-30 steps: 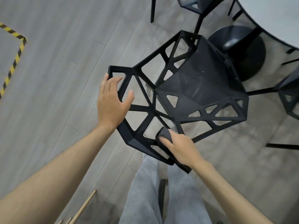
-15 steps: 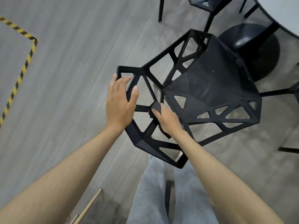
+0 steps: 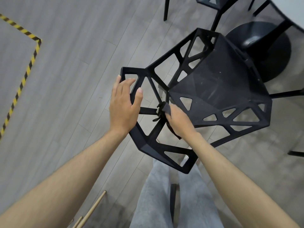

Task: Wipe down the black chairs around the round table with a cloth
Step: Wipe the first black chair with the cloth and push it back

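Stood on grey plank flooring (image 3: 69, 66), with the round table (image 3: 294, 12) only partly in view at the upper right corner above its black pedestal base (image 3: 263, 46). Filled the middle of the view: the black chair (image 3: 218, 89), seen from above, its solid seat toward the table and its open lattice backrest toward the person. Showed a second chair (image 3: 212, 2) cut off at the top edge, plus thin black legs of others at the right edge. Ran across the upper left of the floor: yellow-and-black hazard tape (image 3: 24, 76), bent at a corner. Stood at the bottom, just behind the backrest: grey trouser legs (image 3: 158, 195), with pale wooden sticks (image 3: 93, 209) at the lower left. Rested on the top left edge of the backrest: the left hand (image 3: 123, 106), fingers straight and draped over the rim, thumb apart, not clenched. Curled around the dark cloth (image 3: 165, 111): the right hand (image 3: 179, 119), pressing it against a backrest strut where the lattice meets the seat, a loose end hanging below the wrist.
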A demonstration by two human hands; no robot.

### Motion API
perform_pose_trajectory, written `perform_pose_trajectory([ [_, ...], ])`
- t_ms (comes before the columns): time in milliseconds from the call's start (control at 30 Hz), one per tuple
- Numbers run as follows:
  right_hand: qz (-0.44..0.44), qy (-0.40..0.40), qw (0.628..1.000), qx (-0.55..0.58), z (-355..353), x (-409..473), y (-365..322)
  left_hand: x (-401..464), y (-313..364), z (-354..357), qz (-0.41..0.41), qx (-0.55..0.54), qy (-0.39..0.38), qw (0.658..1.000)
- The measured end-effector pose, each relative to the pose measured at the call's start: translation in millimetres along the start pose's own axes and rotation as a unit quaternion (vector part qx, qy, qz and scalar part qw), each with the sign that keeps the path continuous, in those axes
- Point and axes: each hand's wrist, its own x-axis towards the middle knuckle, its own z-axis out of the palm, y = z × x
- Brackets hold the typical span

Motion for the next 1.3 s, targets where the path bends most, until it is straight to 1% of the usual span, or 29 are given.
perform_pose_trajectory([
  [67,-0.007,0.048,0.996,-0.068,7,2,10,0,0,0,-0.001,-0.001,0.002,1.000],
  [100,-0.007,0.059,0.994,-0.089,11,2,12,1,0,0,-0.002,-0.001,0.003,1.000],
  [133,0.003,0.057,0.995,-0.083,12,-1,10,1,0,0,-0.002,-0.002,0.005,1.000],
  [200,-0.003,0.040,0.997,-0.060,9,-11,1,0,-1,0,0.001,-0.005,0.007,1.000],
  [300,-0.066,0.018,0.998,0.005,-1,-51,-16,0,0,-1,0.005,-0.010,0.005,1.000],
  [400,-0.149,-0.011,0.984,0.093,-16,-101,-41,0,1,-1,0.005,-0.013,0.005,1.000],
  [467,-0.181,-0.027,0.977,0.114,-19,-116,-46,0,1,-1,0.005,-0.017,0.008,1.000],
  [500,-0.183,-0.033,0.976,0.117,-20,-117,-44,-1,1,-1,0.005,-0.020,0.008,1.000],
  [567,-0.152,-0.047,0.982,0.105,-16,-108,-32,-2,2,-1,0.003,-0.028,0.008,1.000],
  [633,-0.088,-0.048,0.992,0.070,-7,-91,-11,-2,2,-1,-0.002,-0.035,0.008,0.999],
  [733,-0.010,-0.020,0.998,0.054,6,-66,14,-3,3,-2,-0.004,-0.042,0.009,0.999],
  [867,0.003,0.036,0.998,0.045,15,-50,11,-3,4,-2,-0.010,-0.053,0.009,0.998],
  [967,0.036,0.082,0.992,0.094,20,-46,-2,-4,5,-3,-0.020,-0.062,0.006,0.998],
  [1067,0.077,0.139,0.975,0.158,11,-28,-11,-4,4,-2,-0.016,-0.066,0.006,0.998],
  [1133,0.091,0.114,0.978,0.152,9,-16,-18,-3,1,-1,-0.013,-0.068,0.005,0.998],
  [1200,0.082,0.058,0.991,0.085,12,-10,-22,-2,0,-1,-0.014,-0.073,0.005,0.997],
  [1233,0.077,0.043,0.994,0.062,14,-10,-25,-2,0,-1,-0.014,-0.078,0.004,0.997],
  [1300,0.049,0.044,0.995,0.076,13,-16,-38,-3,-1,-1,-0.012,-0.089,0.005,0.996],
])
